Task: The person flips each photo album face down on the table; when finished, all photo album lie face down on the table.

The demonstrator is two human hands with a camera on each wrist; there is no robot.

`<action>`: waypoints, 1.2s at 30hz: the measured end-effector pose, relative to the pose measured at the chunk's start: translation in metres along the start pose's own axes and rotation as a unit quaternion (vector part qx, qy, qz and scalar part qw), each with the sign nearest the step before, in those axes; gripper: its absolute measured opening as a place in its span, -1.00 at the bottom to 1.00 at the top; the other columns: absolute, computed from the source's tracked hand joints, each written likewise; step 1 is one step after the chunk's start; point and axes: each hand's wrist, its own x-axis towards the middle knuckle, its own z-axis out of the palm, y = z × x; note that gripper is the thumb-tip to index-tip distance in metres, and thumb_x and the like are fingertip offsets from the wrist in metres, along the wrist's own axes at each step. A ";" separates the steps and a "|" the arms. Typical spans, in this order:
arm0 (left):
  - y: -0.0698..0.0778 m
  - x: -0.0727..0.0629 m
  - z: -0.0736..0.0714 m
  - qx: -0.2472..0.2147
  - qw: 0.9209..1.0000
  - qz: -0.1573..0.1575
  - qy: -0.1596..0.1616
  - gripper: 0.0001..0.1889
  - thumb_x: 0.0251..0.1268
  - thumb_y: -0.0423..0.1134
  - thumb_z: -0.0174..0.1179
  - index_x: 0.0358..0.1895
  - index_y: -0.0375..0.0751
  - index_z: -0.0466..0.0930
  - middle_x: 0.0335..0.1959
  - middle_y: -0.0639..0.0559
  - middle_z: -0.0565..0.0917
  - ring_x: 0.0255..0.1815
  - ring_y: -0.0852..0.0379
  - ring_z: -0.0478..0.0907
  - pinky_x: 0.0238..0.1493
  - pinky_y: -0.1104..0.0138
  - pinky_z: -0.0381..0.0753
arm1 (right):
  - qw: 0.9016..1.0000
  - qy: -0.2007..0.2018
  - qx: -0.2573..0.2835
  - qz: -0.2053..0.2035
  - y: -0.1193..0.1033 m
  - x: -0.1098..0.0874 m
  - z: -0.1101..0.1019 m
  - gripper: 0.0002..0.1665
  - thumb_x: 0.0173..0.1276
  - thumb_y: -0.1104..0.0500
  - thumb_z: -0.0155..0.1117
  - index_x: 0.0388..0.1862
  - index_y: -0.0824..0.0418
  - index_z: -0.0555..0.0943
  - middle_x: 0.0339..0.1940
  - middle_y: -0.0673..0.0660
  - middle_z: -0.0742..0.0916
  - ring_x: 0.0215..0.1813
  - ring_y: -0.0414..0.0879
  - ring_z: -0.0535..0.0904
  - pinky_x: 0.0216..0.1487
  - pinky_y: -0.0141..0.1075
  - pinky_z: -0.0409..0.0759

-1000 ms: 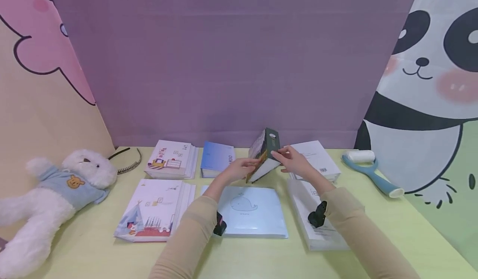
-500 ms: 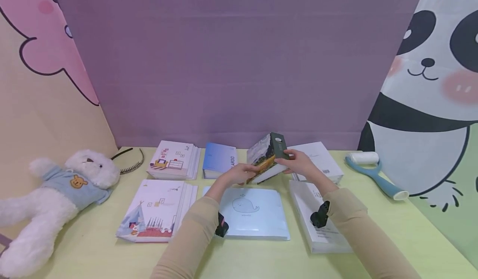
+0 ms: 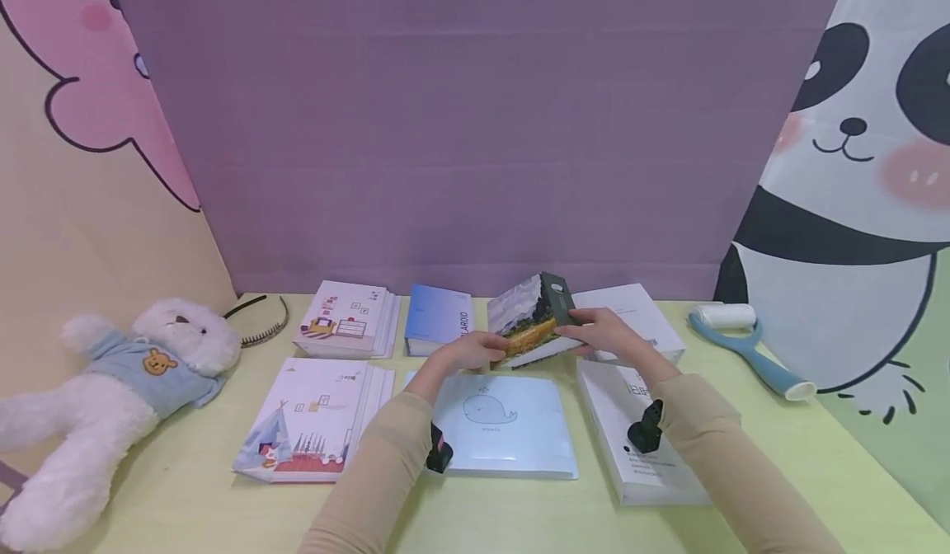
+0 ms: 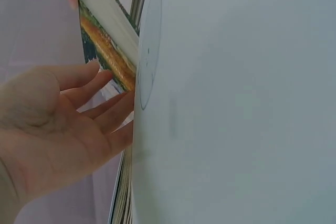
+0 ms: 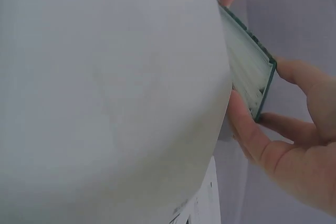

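A thick book (image 3: 521, 315) with a painted landscape cover and a dark green spine is tilted at the back middle of the table. My left hand (image 3: 473, 351) pinches its lower left edge, thumb on the cover side and fingers beneath, as the left wrist view shows. At the spine end my right hand (image 3: 610, 333) grips the book between thumb and fingers. The white page block (image 5: 247, 61) faces the right wrist camera. Just in front lies a pale blue book (image 3: 505, 430) with a whale drawing.
Left of the book lie a blue book (image 3: 439, 316) and two white illustrated books, one behind (image 3: 343, 315), one in front (image 3: 308, 414). White books, back (image 3: 631, 311) and front (image 3: 646, 471), lie right. A plush bear (image 3: 141, 389), headband (image 3: 267, 333) and blue-handled lint roller (image 3: 753, 356) flank them.
The book has tipped from steeply upright to a lower slant, its cover turning into view. Both hands have kept hold of it, and the right hand has shifted slightly right and down.
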 end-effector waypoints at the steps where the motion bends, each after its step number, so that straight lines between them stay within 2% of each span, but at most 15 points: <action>1: 0.000 -0.001 0.000 0.002 1.000 -0.003 0.000 -0.59 0.47 -0.21 -0.08 0.34 -0.10 0.35 0.33 -0.07 0.40 0.33 -0.03 0.33 0.23 0.11 0.44 | 1.000 -0.004 0.003 0.000 0.002 0.000 -0.001 -0.07 0.35 -0.11 0.15 0.48 0.33 0.02 0.42 0.44 0.23 -0.10 0.07 0.68 0.16 -0.04 0.51; 3: -0.001 -0.001 -0.001 0.006 1.000 -0.010 0.000 -0.58 0.47 -0.21 -0.07 0.34 -0.12 0.35 0.32 -0.07 0.41 0.29 -0.01 0.37 0.17 0.15 0.48 | 1.000 -0.010 0.005 0.001 0.007 0.001 -0.002 -0.06 0.34 -0.11 0.17 0.48 0.33 0.04 0.41 0.43 0.26 -0.17 -0.01 0.68 0.07 -0.13 0.58; 6: 0.000 -0.003 -0.002 0.003 1.000 -0.018 -0.002 -0.58 0.47 -0.22 -0.07 0.33 -0.14 0.35 0.29 -0.08 0.43 -0.01 0.07 0.49 -0.03 0.26 0.53 | 1.000 -0.011 -0.012 0.001 0.010 0.004 -0.002 -0.08 0.33 -0.13 0.18 0.46 0.33 0.10 0.40 0.44 0.28 -0.33 -0.15 0.66 -0.03 -0.21 0.61; 10: -0.001 -0.005 -0.003 -0.006 1.000 -0.026 -0.004 -0.58 0.46 -0.22 -0.06 0.33 -0.16 0.35 0.29 -0.09 0.44 -0.07 0.06 0.48 -0.06 0.26 0.53 | 0.999 -0.006 -0.040 0.003 0.009 0.005 -0.001 -0.16 0.35 -0.12 0.16 0.43 0.31 0.18 0.39 0.46 0.27 -0.45 -0.19 0.60 -0.07 -0.22 0.59; 11: -0.001 -0.005 -0.004 -0.005 1.000 -0.026 -0.004 -0.58 0.46 -0.22 -0.06 0.33 -0.16 0.35 0.30 -0.09 0.43 0.01 0.06 0.48 -0.04 0.26 0.53 | 0.999 -0.005 -0.045 0.002 0.009 0.005 -0.001 -0.18 0.35 -0.11 0.16 0.43 0.30 0.20 0.38 0.46 0.29 -0.46 -0.19 0.59 -0.09 -0.23 0.59; 13: -0.001 -0.006 -0.004 -0.001 1.000 -0.026 -0.004 -0.58 0.46 -0.21 -0.06 0.33 -0.16 0.35 0.31 -0.09 0.42 0.14 0.03 0.44 0.02 0.23 0.53 | 0.999 -0.006 -0.050 -0.001 0.009 0.005 -0.001 -0.20 0.36 -0.10 0.14 0.42 0.30 0.21 0.37 0.46 0.31 -0.45 -0.20 0.59 -0.13 -0.26 0.59; 17: -0.002 -0.006 -0.005 0.010 1.000 -0.024 -0.005 -0.57 0.46 -0.21 -0.06 0.34 -0.18 0.33 0.31 -0.09 0.41 0.04 0.08 0.45 -0.10 0.32 0.52 | 0.998 -0.009 -0.056 -0.007 0.012 0.007 -0.001 -0.21 0.37 -0.10 0.13 0.42 0.30 0.22 0.34 0.44 0.36 -0.36 -0.22 0.61 -0.16 -0.28 0.62; 23: -0.003 -0.004 -0.006 0.015 0.999 -0.028 -0.014 -0.54 0.46 -0.20 -0.07 0.38 -0.15 0.26 0.34 -0.07 0.38 -0.38 0.18 0.33 -0.27 0.37 0.40 | 0.998 -0.014 -0.058 -0.010 0.011 0.009 0.000 -0.23 0.39 -0.10 0.10 0.42 0.31 0.22 0.33 0.43 0.38 -0.11 -0.02 0.65 -0.13 -0.24 0.64; 25: -0.004 -0.003 -0.006 0.021 0.999 -0.028 -0.019 -0.51 0.46 -0.18 -0.07 0.41 -0.13 0.22 0.38 -0.07 0.33 -0.31 0.17 0.36 -0.19 0.32 0.42 | 0.998 -0.017 -0.062 -0.018 0.011 0.008 0.001 -0.25 0.41 -0.07 0.08 0.41 0.34 0.22 0.30 0.42 0.42 -0.08 0.04 0.62 -0.16 -0.25 0.64; 27: -0.004 -0.003 -0.005 0.027 0.999 -0.027 -0.024 -0.49 0.45 -0.17 -0.06 0.42 -0.12 0.19 0.42 -0.06 0.26 -0.05 0.11 0.44 0.01 0.24 0.44 | 0.997 -0.023 -0.066 -0.020 0.011 0.008 0.002 -0.29 0.43 -0.03 0.06 0.39 0.37 0.23 0.16 0.43 0.51 -0.16 0.06 0.59 -0.22 -0.26 0.61; 29: -0.004 -0.003 -0.005 0.036 0.999 -0.023 -0.026 -0.48 0.45 -0.15 -0.05 0.43 -0.10 0.18 0.45 -0.06 0.21 0.30 0.06 0.30 0.25 0.17 0.35 | 0.996 -0.033 -0.077 -0.028 0.012 0.009 0.003 -0.33 0.44 0.02 0.05 0.37 0.42 0.25 0.13 0.42 0.55 -0.15 0.03 0.57 -0.21 -0.26 0.59; 30: -0.004 -0.003 -0.005 0.036 0.999 -0.021 -0.028 -0.47 0.44 -0.15 -0.05 0.43 -0.10 0.17 0.45 -0.06 0.20 0.40 0.02 0.20 0.32 0.13 0.30 | 0.996 -0.038 -0.077 -0.029 0.013 0.009 0.004 -0.35 0.44 0.05 0.05 0.36 0.42 0.26 0.12 0.41 0.56 -0.14 0.02 0.57 -0.20 -0.26 0.57; 32: -0.003 -0.004 -0.005 0.035 0.999 -0.018 -0.030 -0.46 0.44 -0.15 -0.04 0.44 -0.09 0.16 0.46 -0.06 0.18 0.47 -0.04 0.09 0.40 0.07 0.21 | 0.995 -0.048 -0.080 -0.030 0.014 0.009 0.005 -0.37 0.43 0.08 0.07 0.34 0.43 0.29 0.15 0.41 0.55 -0.05 0.06 0.57 -0.15 -0.24 0.57; 34: -0.003 -0.005 -0.005 0.035 0.999 -0.016 -0.031 -0.46 0.44 -0.14 -0.04 0.44 -0.09 0.15 0.46 -0.06 0.18 0.48 -0.06 0.05 0.42 0.05 0.16 | 0.994 -0.055 -0.082 -0.036 0.014 0.008 0.006 -0.38 0.42 0.09 0.08 0.33 0.43 0.30 0.26 0.39 0.48 0.15 0.13 0.52 -0.03 -0.19 0.60; 36: -0.003 -0.006 -0.006 0.032 0.999 -0.016 -0.032 -0.45 0.44 -0.13 -0.03 0.44 -0.09 0.15 0.47 -0.06 0.17 0.49 -0.07 0.04 0.43 0.05 0.13 | 0.994 -0.059 -0.081 -0.037 0.013 0.007 0.006 -0.37 0.41 0.09 0.09 0.34 0.42 0.30 0.30 0.39 0.45 0.24 0.19 0.45 0.05 -0.13 0.58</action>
